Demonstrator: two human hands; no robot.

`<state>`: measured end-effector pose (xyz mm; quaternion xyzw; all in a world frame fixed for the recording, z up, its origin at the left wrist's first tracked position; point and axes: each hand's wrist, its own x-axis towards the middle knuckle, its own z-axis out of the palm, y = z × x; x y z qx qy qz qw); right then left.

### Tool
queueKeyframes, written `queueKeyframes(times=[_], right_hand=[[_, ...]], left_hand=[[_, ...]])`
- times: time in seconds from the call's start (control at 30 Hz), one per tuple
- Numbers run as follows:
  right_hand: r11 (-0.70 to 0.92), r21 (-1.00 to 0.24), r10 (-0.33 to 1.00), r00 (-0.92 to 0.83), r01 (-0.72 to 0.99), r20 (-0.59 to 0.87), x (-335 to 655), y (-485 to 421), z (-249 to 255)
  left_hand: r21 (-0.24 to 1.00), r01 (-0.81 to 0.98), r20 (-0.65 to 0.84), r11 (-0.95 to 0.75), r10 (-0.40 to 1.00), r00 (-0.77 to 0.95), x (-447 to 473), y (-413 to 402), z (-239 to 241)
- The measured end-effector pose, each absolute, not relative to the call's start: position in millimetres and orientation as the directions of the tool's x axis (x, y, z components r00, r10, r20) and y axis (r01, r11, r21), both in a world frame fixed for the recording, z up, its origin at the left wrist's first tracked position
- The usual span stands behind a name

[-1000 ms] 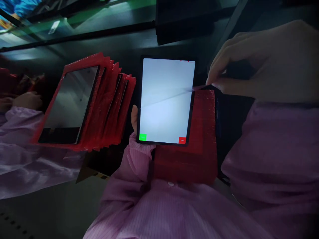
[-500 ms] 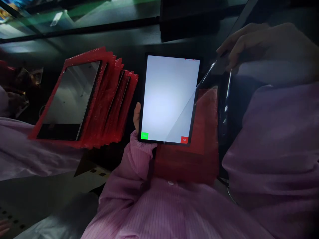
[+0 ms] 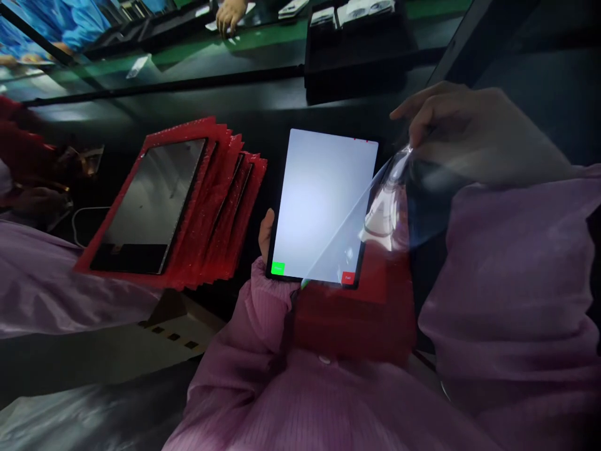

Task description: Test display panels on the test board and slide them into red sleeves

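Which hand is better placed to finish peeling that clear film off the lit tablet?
Right, probably. The right hand pinches the clear plastic film; the left hand grips the white-lit tablet.

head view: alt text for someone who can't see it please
A left hand holds a tablet with a lit white screen, while the right hand pinches a clear film lifted off its lower right part. Left of it, a fanned stack of dark tablets in red sleeves lies on a dark bench.

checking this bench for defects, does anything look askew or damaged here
The clear film is half off the lit tablet, crinkled where the right hand pinches it. The red sleeves lie fanned, not squared. No damage shows.
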<state>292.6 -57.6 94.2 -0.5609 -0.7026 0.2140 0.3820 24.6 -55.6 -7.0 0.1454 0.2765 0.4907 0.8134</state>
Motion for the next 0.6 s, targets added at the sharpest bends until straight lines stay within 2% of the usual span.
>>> queueKeyframes(times=[0.1, 0.2, 0.33, 0.5, 0.6], right_hand=[[0.284, -0.702, 0.954, -0.116, 0.653, 0.278, 285.8, -57.2, 98.0], [0.284, -0.624, 0.946, -0.105, 0.728, 0.308, 278.9, -52.5, 93.1], [0.267, -0.482, 0.9, -0.037, 0.834, 0.434, 268.7, -40.9, 77.8], [0.227, -0.36, 0.871, -0.024, 0.905, 0.491, 254.1, -40.5, 70.9], [0.183, -0.221, 0.856, -0.045, 0.958, 0.516, 245.3, -54.2, 81.6]], left_hand=[[0.497, -0.71, -0.372, 0.499, 0.862, 0.345, 25.2, -57.4, -2.7], [0.439, -0.674, -0.407, 0.594, 0.8, 0.44, 24.0, -57.1, 1.1], [0.358, -0.66, -0.322, 0.661, 0.751, 0.577, 22.7, -58.3, 4.1], [0.375, -0.612, -0.296, 0.696, 0.715, 0.633, 21.7, -68.5, 6.3], [0.415, -0.647, -0.348, 0.64, 0.769, 0.537, 19.3, -74.9, 6.7]])
